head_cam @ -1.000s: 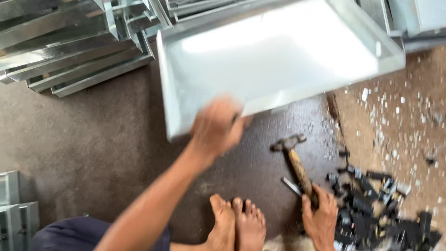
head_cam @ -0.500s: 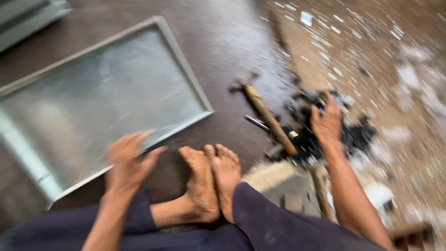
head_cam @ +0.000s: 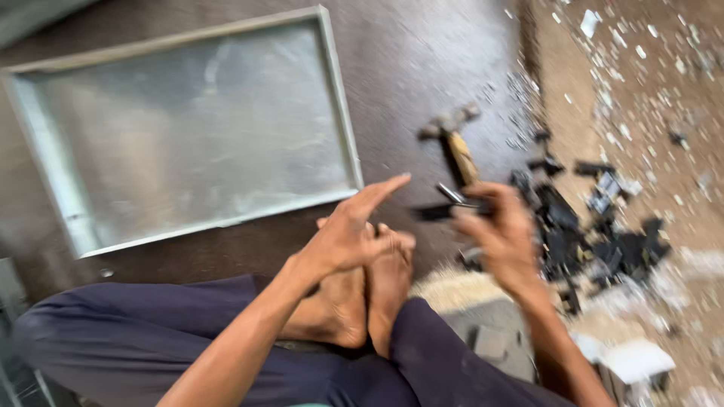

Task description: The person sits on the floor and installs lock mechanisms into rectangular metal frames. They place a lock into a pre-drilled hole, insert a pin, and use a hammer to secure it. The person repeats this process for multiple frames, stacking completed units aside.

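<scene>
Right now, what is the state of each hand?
Left hand: open, empty, fingers spread above the feet.
Right hand: pinching a small dark piece; grip blurred.

Small dark strip (head_cam: pixel 441 212) between right hand (head_cam: pixel 504 240) fingers

Tray (head_cam: pixel 188 136) — silvery grey; trousers (head_cam: pixel 136 339) navy.

L hand (head_cam: pixel 348 235) open, index out; R hand (head_cam: pixel 504 237) curled, fingers pinched, blurred.
</scene>
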